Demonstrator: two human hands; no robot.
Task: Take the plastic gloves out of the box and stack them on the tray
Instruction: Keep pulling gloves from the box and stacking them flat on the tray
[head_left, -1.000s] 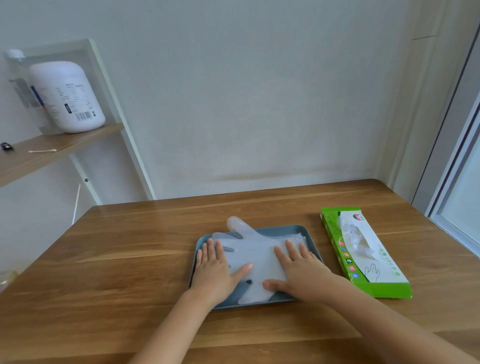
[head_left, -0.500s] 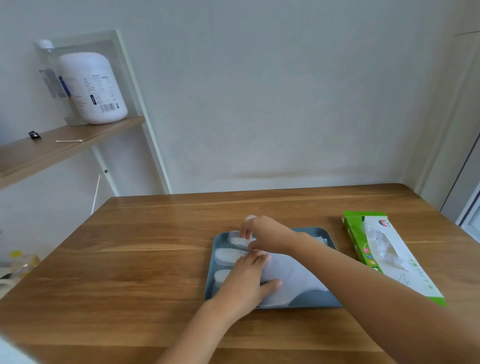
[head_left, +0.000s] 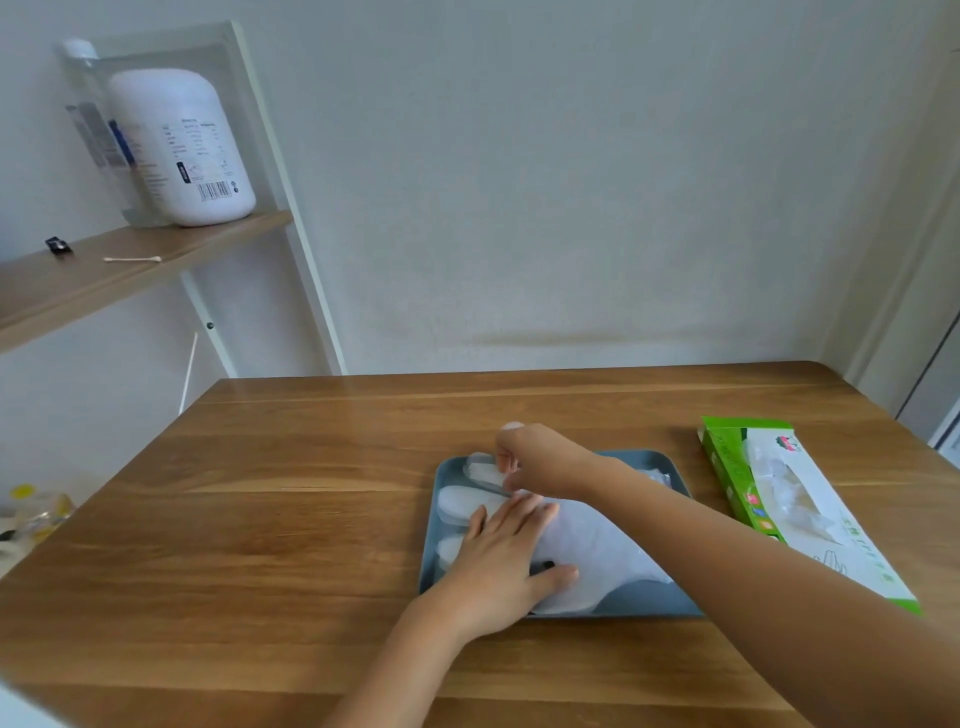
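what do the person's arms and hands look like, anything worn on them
Both arms are bare as far up as the view reaches, with no sleeves in sight. The left hand and the right hand show no ring, watch or bracelet, and neither wears one of the plastic gloves.

Home room (wooden table (head_left: 311, 519), shelf (head_left: 104, 275))

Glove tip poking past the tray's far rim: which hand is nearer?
Right. The right hand is directly beside the glove tip; the left hand presses flat on the gloves, closer to the person.
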